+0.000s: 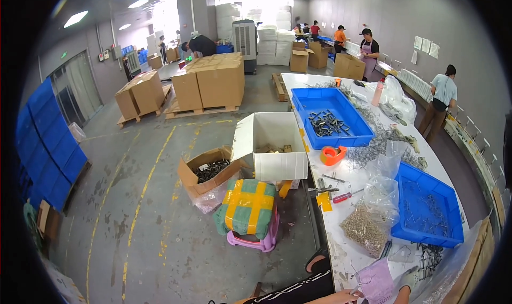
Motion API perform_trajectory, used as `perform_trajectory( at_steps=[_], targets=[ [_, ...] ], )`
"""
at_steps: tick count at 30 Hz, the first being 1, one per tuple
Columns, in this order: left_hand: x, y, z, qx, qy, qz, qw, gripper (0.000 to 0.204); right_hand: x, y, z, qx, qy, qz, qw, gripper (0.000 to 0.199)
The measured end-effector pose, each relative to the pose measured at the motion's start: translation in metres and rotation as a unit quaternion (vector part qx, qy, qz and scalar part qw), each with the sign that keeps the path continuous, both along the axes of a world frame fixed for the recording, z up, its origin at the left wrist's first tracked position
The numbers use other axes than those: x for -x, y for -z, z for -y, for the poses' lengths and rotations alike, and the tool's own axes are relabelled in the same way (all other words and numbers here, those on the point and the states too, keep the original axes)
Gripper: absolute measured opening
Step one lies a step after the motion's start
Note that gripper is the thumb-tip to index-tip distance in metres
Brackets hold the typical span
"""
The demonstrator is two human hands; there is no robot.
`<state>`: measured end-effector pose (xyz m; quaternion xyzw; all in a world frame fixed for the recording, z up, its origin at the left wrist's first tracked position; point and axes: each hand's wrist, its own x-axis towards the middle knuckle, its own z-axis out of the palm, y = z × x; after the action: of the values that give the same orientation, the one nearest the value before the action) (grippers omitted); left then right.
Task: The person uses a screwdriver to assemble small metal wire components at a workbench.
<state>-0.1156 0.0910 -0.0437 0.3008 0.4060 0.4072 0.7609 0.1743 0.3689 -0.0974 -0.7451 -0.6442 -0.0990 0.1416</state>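
At the bottom right of the frame, the left hand [341,296] and the gloved right hand [408,278] both grip a small pink plastic bag [376,281] over the white table [346,176], while a heap of loose screws [365,229] just above waits unbagged.

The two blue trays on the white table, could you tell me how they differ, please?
The far blue tray holds a dense heap of dark metal pieces in its middle; the near blue tray holds only thin wire pieces scattered over its floor. The far one lies beside an orange tape roll, the near one beside a clear bag of small pale parts. Both are shallow, rectangular, blue plastic.
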Motion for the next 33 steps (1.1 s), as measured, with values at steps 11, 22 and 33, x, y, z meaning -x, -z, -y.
perform_trajectory(
  at_steps=[11, 22, 33],
  targets=[
    [-0.011, 0.015, -0.004, 0.008, 0.011, -0.003, 1.000, 0.037, 0.006, -0.025, 0.011, 0.052, 0.006, 0.005, 0.999, 0.042],
    [-0.008, 0.024, -0.004, 0.019, -0.008, 0.044, 0.999, 0.038, 0.001, -0.019, -0.002, 0.060, 0.006, 0.090, 0.994, 0.039],
    [-0.006, 0.020, 0.002, 0.024, -0.021, 0.019, 0.999, 0.037, -0.047, 0.047, -0.050, -0.110, -0.001, 0.012, 0.994, 0.034]
  ],
)
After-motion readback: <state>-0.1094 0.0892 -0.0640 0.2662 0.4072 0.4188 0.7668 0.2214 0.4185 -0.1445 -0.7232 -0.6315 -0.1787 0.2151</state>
